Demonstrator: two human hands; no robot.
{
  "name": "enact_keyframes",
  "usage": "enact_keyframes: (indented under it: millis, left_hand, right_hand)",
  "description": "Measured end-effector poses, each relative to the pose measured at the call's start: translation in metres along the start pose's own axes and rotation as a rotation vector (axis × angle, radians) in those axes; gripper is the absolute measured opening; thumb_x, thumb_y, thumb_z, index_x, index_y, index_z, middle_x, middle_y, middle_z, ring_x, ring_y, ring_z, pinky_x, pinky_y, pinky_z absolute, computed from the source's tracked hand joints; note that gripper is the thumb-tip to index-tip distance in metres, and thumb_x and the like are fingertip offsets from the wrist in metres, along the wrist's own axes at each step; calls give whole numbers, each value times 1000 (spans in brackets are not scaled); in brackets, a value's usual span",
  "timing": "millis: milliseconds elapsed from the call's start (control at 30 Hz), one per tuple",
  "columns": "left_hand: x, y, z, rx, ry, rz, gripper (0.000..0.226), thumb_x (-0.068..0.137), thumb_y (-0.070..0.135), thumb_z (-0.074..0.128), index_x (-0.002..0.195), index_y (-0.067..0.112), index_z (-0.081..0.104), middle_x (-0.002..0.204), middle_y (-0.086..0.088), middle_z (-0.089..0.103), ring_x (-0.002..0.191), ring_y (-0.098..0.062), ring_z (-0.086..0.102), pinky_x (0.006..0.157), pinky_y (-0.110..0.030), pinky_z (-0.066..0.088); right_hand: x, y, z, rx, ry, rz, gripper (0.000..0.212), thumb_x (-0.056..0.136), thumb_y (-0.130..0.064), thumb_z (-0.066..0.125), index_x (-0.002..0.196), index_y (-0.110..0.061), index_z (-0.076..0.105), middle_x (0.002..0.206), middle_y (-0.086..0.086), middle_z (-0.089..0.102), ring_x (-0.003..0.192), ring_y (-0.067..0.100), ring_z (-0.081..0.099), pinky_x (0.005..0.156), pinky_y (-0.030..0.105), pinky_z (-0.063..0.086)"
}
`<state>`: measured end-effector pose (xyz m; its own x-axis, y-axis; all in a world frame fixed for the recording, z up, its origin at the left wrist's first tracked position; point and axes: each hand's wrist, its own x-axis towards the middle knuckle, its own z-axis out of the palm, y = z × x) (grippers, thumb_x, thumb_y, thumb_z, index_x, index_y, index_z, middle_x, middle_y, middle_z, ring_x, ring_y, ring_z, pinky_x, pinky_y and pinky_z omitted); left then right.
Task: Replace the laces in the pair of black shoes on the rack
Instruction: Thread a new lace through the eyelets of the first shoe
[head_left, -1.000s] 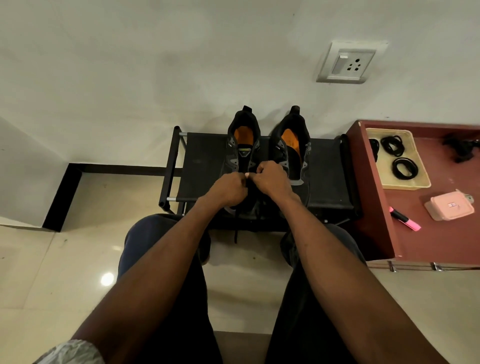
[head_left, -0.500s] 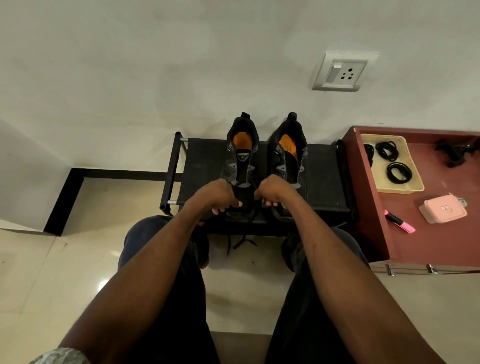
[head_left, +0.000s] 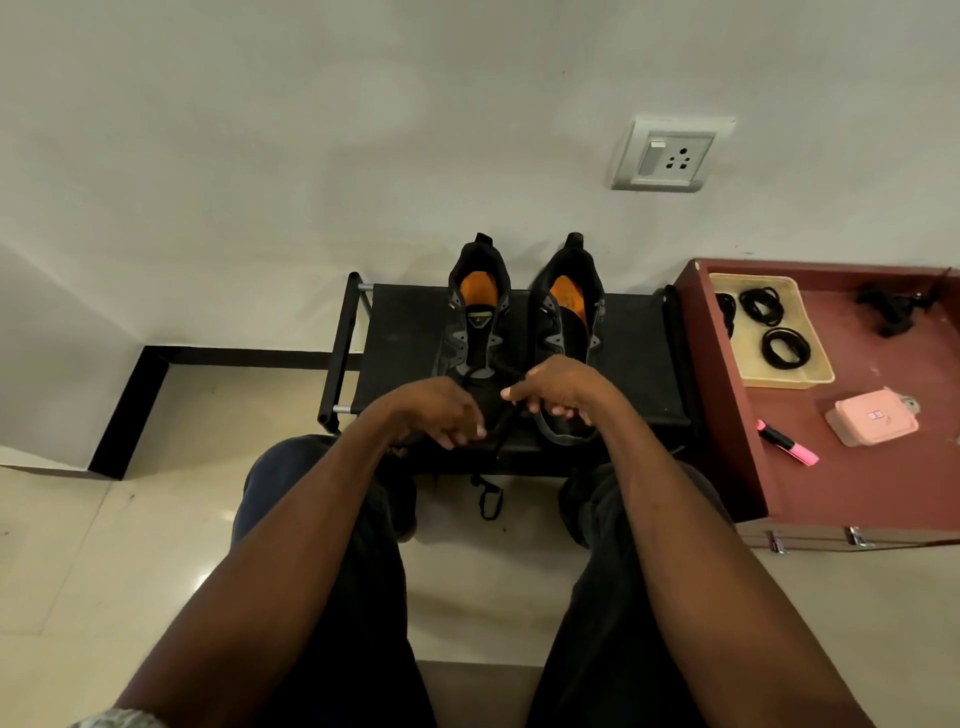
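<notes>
Both shoes are black with bright orange insoles and some grey trim around the eyelets, left shoe (head_left: 474, 317) and right shoe (head_left: 569, 317) matching. They sit on a black rack (head_left: 634, 353) with silvery bar ends. The lace (head_left: 487, 499) hanging off the front is black too. Wall (head_left: 260, 156) is plain off-white, with a white socket plate (head_left: 670, 155). Floor (head_left: 78, 545) is glossy cream tile with a black skirting strip (head_left: 130, 410). The cabinet top (head_left: 883, 467) is reddish maroon, holding a beige tray (head_left: 795, 382) of black lace coils, a pale pink box (head_left: 872, 415) and a hot pink highlighter (head_left: 789, 448) with a black cap. Trousers are dark.
</notes>
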<state>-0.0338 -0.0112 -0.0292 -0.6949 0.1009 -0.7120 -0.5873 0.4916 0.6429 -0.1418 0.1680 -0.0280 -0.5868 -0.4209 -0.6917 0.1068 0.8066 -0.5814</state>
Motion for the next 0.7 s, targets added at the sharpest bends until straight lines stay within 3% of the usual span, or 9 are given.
enact_keyframes:
  millis: [67,133,167,267,400,533,700]
  left_hand:
    - [1,-2,-6,-141,342,55,4,94,17,65,96,14,68,93,-6,70,79,-13,64,66,-24,53]
    - [4,-2,-10,-92,686,116,12,93,27,68,87,19,62,83,2,66,72,-10,60,60,-23,47]
    - [7,-2,-9,-39,756,125,16,92,32,69,85,20,60,82,4,64,72,-8,59,60,-23,45]
    - [15,1,0,77,680,74,24,91,40,68,87,19,59,82,3,63,74,-11,59,62,-26,47]
    - [24,1,7,323,651,30,20,96,33,62,103,15,58,100,-6,66,89,-25,63,76,-37,51]
    - [25,4,9,353,652,25,18,98,27,56,105,11,59,98,-10,65,91,-31,63,71,-35,44]
    - [20,7,5,362,460,67,20,94,19,59,106,3,64,102,-13,66,89,-27,62,73,-35,48]
  right_hand:
    - [6,0,6,-133,34,6,38,88,-48,72,79,-10,68,64,-1,61,46,12,45,48,25,36]
    - [12,-1,12,-172,204,-64,44,89,-49,69,75,-7,66,66,3,61,56,18,54,56,29,41]
    - [15,-3,14,-151,297,-115,45,90,-47,69,70,-7,63,65,4,59,60,20,56,58,30,41]
    - [24,-11,22,-2,467,-224,39,93,-40,67,75,-5,64,67,5,58,65,21,57,61,32,41]
    - [39,-19,35,17,496,-253,42,94,-46,63,71,-11,54,64,3,53,62,22,54,58,34,38]
    - [49,-22,45,-34,541,-225,38,93,-50,62,85,-13,56,81,5,61,76,23,57,63,34,39]
    - [48,-28,49,-103,608,-242,30,95,-38,61,90,-7,61,85,9,62,77,27,56,65,33,39]
